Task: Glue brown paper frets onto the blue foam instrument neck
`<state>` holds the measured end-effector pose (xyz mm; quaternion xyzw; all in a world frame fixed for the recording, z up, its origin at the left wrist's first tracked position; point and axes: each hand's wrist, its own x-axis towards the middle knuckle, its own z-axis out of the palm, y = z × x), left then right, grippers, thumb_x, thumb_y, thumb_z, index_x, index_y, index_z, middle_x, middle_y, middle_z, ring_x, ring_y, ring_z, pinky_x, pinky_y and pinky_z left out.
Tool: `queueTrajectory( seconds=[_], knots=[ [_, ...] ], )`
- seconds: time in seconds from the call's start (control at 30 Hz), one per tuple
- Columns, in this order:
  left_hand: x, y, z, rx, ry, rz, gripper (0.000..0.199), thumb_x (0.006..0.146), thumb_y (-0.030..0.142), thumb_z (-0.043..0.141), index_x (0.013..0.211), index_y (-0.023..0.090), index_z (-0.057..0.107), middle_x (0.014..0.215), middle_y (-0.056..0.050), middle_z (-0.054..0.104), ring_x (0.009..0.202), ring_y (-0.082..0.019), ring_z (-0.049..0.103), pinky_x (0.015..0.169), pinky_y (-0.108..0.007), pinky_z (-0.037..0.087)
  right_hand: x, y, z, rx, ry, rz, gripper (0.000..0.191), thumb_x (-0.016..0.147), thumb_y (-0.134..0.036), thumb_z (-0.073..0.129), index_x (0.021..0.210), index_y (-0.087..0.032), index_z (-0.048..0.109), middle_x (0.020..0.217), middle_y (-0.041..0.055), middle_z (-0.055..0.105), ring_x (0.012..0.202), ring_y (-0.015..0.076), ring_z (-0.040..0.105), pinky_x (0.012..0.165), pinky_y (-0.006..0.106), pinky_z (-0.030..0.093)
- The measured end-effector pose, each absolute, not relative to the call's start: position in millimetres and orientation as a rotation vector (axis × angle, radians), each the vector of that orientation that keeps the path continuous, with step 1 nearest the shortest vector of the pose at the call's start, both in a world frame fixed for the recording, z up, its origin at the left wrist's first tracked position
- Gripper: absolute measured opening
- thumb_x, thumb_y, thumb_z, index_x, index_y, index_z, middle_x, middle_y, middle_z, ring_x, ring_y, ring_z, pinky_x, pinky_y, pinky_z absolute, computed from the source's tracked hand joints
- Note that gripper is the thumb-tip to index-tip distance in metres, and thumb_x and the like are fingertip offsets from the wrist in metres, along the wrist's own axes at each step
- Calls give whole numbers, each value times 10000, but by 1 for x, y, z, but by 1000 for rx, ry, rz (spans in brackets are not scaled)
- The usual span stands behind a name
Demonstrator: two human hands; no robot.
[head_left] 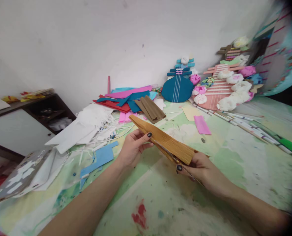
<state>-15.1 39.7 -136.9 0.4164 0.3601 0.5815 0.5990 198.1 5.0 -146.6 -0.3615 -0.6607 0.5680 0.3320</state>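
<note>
A folded strip of golden-brown crepe paper (168, 141) is held in the air above the table, slanting down from left to right. My left hand (135, 146) pinches its left part, thumb on the near side. At the lower right end my right hand (200, 168) is closed around the paper, thumb along the near edge. A thin, dark, metallic-looking piece (169, 154) runs along the paper's lower edge to my right thumb. Its kind cannot be made out, and my fingers hide part of it. Beyond the strip lies folded brown crepe paper (151, 109).
Against the wall lean a blue lute-shaped craft (177, 89) and a pink one (211, 96) with paper flowers. White paper scraps (94, 121), blue scraps (103, 157) and a pink piece (202, 125) lie about. Striped sticks (249, 126) lie at right, a cabinet (20, 126) stands left.
</note>
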Motion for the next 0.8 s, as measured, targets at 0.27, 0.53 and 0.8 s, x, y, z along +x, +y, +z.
queueTrajectory(
  seconds=[0.27, 0.53, 0.8],
  knots=[
    [-15, 40, -139, 947, 805, 1362, 217, 630, 198, 800, 797, 124, 683, 761, -6, 685, 671, -104, 641, 571, -192, 563, 197, 6, -150, -971, -1707, 1411, 216, 757, -331, 603, 883, -158, 633, 896, 70, 620, 850, 214, 578, 693, 281, 481],
    [-13, 39, -144, 993, 788, 1328, 170, 629, 203, 806, 731, 136, 688, 728, -8, 709, 657, -103, 651, 612, -201, 563, 196, 3, -155, -965, -1591, 1479, 333, 764, -304, 607, 1058, -150, 633, 916, 76, 662, 913, 240, 617, 735, 301, 516],
    [-12, 37, -143, 956, 810, 1343, 189, 596, 211, 822, 698, 143, 678, 700, -1, 697, 662, -114, 646, 629, -233, 565, 193, 2, -152, -896, -1613, 1472, 364, 777, -291, 613, 1118, -165, 637, 1001, 68, 667, 954, 229, 613, 853, 320, 491]
  ],
)
